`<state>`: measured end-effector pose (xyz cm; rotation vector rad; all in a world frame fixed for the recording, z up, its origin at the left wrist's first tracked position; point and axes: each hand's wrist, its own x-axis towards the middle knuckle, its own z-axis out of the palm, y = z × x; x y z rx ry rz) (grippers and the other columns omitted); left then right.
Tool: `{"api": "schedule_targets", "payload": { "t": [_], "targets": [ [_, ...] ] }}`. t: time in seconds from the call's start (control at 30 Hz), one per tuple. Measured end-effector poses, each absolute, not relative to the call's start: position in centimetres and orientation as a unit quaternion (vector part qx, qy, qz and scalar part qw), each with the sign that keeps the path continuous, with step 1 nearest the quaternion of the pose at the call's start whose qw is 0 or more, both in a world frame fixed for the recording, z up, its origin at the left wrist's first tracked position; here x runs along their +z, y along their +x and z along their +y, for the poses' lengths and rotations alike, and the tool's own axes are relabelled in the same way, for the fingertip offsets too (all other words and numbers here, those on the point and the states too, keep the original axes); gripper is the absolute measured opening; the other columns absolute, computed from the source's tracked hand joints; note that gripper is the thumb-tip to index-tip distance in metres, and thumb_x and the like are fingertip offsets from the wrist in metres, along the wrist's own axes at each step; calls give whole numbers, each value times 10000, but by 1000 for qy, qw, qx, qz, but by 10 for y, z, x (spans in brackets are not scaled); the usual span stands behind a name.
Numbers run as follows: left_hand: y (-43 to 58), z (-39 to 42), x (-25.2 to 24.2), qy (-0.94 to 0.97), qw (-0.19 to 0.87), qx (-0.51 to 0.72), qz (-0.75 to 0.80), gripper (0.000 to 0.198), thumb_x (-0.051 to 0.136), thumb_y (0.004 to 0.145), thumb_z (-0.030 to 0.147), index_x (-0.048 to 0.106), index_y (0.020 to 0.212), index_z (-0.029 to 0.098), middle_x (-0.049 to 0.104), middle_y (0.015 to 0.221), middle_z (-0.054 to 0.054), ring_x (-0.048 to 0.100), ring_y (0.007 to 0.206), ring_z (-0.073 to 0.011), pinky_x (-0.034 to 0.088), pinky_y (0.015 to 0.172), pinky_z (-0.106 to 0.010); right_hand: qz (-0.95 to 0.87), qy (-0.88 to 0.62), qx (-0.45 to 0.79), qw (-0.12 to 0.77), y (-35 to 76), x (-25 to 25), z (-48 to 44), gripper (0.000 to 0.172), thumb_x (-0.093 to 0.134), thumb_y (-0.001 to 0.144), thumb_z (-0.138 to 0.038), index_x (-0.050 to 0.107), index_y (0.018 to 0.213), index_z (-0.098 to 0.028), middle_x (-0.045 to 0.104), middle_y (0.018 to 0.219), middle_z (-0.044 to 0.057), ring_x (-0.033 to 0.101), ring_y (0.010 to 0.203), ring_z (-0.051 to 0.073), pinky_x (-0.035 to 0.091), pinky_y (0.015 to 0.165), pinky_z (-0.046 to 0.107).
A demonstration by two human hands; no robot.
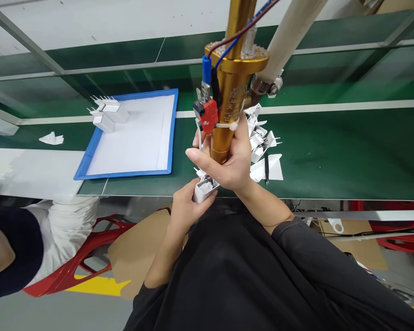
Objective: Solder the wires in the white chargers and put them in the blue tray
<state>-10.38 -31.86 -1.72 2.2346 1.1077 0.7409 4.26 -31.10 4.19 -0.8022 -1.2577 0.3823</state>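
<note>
My left hand (188, 205) pinches a small white plug-in charger housing (204, 190) at the table's front edge. The housing is open on top, with parts inside and prongs at its far left. Just above it, my right hand (236, 161) is closed round the lower end of a gold cylindrical tool (229, 103). Its thumb points left across the front, while most of the fingers are hidden behind. A red and black switch (207, 115) is strapped to the tool's left side. The tool's lower tip is hidden by my hand.
A blue-rimmed tray (175, 133) holds several white chargers (105, 115) at its back left corner. Right of the tool lie more white housings (258, 138) and black tweezers (267, 168) on white paper. A pale hose (293, 37) rises behind. Another person's arm (14, 253) is at left.
</note>
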Motion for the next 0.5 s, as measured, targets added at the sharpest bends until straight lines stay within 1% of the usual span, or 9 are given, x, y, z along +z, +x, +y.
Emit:
{"api": "schedule_targets", "payload": {
  "t": [0.07, 0.13, 0.23, 0.3, 0.43, 0.5],
  "targets": [
    [-103, -318, -17, 826, 274, 272, 411, 234, 700, 778, 387, 668, 893, 185, 626, 639, 34, 519, 543, -92, 397, 544, -191, -570, -367, 177, 714, 43, 42, -311, 407, 617, 887, -469, 340, 1106, -267, 531, 850, -42, 605, 700, 100, 627, 760, 352],
    [-103, -318, -17, 824, 278, 271, 412, 247, 697, 781, 391, 672, 910, 183, 636, 651, 30, 529, 554, -95, 405, 555, -193, -566, -360, 182, 719, 43, 42, -312, 376, 604, 896, -446, 345, 1097, -263, 532, 838, -46, 582, 656, 88, 623, 737, 339],
    [-103, -318, -17, 824, 276, 270, 415, 277, 702, 776, 397, 677, 945, 178, 653, 678, 23, 545, 573, -99, 419, 580, -196, -550, -344, 190, 737, 42, 42, -311, 266, 546, 923, -387, 369, 1070, -252, 548, 860, -37, 550, 619, 75, 597, 659, 300],
    [-104, -318, -17, 825, 273, 270, 416, 287, 702, 777, 398, 680, 959, 177, 660, 688, 20, 549, 576, -100, 423, 588, -198, -545, -334, 191, 745, 42, 41, -310, 239, 523, 925, -373, 376, 1065, -246, 565, 896, -25, 531, 601, 69, 565, 599, 277],
    [-104, -318, -16, 825, 276, 271, 412, 278, 695, 785, 401, 679, 952, 179, 656, 675, 23, 539, 557, -97, 412, 568, -195, -560, -332, 186, 736, 43, 41, -309, 326, 569, 890, -416, 357, 1078, -255, 566, 909, -21, 443, 523, 52, 481, 485, 247],
    [-104, -318, -16, 825, 279, 271, 410, 265, 691, 789, 399, 677, 936, 180, 649, 660, 26, 534, 550, -96, 407, 558, -193, -567, -332, 191, 730, 43, 42, -309, 360, 586, 879, -429, 346, 1091, -265, 561, 918, -23, 400, 489, 42, 452, 455, 245]
  ]
}}
